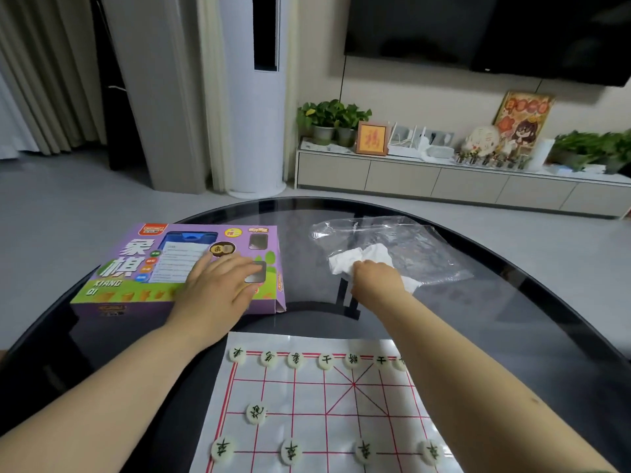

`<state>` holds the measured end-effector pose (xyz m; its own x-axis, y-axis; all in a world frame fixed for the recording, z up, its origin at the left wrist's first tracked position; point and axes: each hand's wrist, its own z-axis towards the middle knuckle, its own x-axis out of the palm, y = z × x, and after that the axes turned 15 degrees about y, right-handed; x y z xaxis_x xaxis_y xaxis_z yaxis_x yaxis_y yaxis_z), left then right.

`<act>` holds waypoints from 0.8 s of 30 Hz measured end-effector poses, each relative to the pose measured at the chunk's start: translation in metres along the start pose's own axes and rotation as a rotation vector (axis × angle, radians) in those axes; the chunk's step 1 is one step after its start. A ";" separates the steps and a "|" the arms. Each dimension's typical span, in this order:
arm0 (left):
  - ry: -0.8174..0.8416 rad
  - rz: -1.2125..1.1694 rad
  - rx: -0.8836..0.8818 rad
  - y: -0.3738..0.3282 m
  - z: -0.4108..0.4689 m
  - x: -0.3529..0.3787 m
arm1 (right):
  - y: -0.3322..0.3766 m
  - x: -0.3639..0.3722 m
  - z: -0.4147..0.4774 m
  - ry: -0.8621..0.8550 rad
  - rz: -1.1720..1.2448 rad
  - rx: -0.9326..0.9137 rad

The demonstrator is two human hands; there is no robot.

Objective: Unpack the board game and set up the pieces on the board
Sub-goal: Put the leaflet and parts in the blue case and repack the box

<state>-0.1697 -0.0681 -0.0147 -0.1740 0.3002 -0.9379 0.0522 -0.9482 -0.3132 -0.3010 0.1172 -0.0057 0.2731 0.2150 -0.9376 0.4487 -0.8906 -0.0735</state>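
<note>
A white paper board (341, 404) with a red grid lies at the near edge of the table. Several round white pieces (256, 413) with dark characters stand on its lines in rows. The purple game box (146, 268) lies flat at the left. My left hand (218, 288) rests palm down on the box's right part, fingers spread. My right hand (375, 281) is closed on a crumpled white paper (355, 257) that lies on a clear plastic bag (403, 244) beyond the board.
The dark glass table (512, 336) is round, its edge curving away at the back and right. Beyond it are grey floor, a tall white air conditioner (256, 97), a low cabinet (444, 179) with plants and frames, and a wall television.
</note>
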 end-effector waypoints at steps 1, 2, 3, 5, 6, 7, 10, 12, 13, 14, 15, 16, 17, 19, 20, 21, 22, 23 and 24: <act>-0.007 -0.004 0.014 -0.001 0.000 0.002 | -0.001 -0.003 -0.003 -0.006 -0.051 -0.012; -0.014 -0.004 0.028 -0.002 0.001 0.003 | -0.004 -0.004 -0.005 0.001 -0.060 -0.010; -0.012 -0.006 0.037 -0.003 0.002 0.005 | -0.008 -0.005 -0.007 0.022 -0.037 -0.003; -0.007 -0.010 0.064 -0.009 0.002 0.006 | -0.020 0.000 -0.010 0.056 0.093 -0.005; 0.001 -0.007 0.080 -0.013 0.002 0.007 | -0.028 0.006 -0.013 0.034 0.189 -0.018; 0.009 -0.001 0.104 -0.019 0.002 0.007 | -0.034 0.011 -0.019 0.014 0.274 -0.030; 0.053 0.007 0.182 -0.041 0.002 0.009 | -0.057 0.027 -0.041 -0.030 0.467 -0.087; 0.200 0.023 0.190 -0.056 0.005 0.014 | -0.072 0.032 -0.058 -0.033 0.650 -0.114; 0.282 0.042 0.186 -0.064 0.007 0.017 | -0.079 0.033 -0.067 -0.028 0.735 -0.127; 0.350 0.058 0.185 -0.071 0.009 0.020 | -0.086 0.035 -0.075 -0.033 0.817 -0.133; 0.395 0.065 0.187 -0.077 0.010 0.024 | -0.093 0.036 -0.081 -0.042 0.903 -0.140; 0.433 0.064 0.185 -0.082 0.011 0.028 | -0.098 0.036 -0.087 -0.051 0.983 -0.153; 0.460 0.050 0.179 -0.086 0.013 0.032 | -0.102 0.036 -0.093 -0.058 1.048 -0.162; 0.492 0.003 0.156 -0.092 0.017 0.037 | -0.108 0.035 -0.097 -0.088 1.142 -0.163; 0.498 -0.011 0.145 -0.095 0.020 0.039 | -0.110 0.035 -0.098 -0.106 1.184 -0.163; 0.487 -0.014 0.139 -0.098 0.023 0.039 | -0.112 0.034 -0.098 -0.118 1.220 -0.160; 0.469 -0.010 0.135 -0.101 0.026 0.040 | -0.114 0.034 -0.098 -0.127 1.244 -0.158; 0.446 -0.001 0.132 -0.103 0.031 0.039 | -0.117 0.034 -0.097 -0.135 1.258 -0.152; 0.422 0.007 0.130 -0.104 0.035 0.039 | -0.119 0.034 -0.095 -0.143 1.268 -0.148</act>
<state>-0.2165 0.0387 -0.0138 0.2446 0.2843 -0.9270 -0.0764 -0.9474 -0.3107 -0.2641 0.2688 0.0035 0.4871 -0.7991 -0.3524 0.0357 -0.3850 0.9222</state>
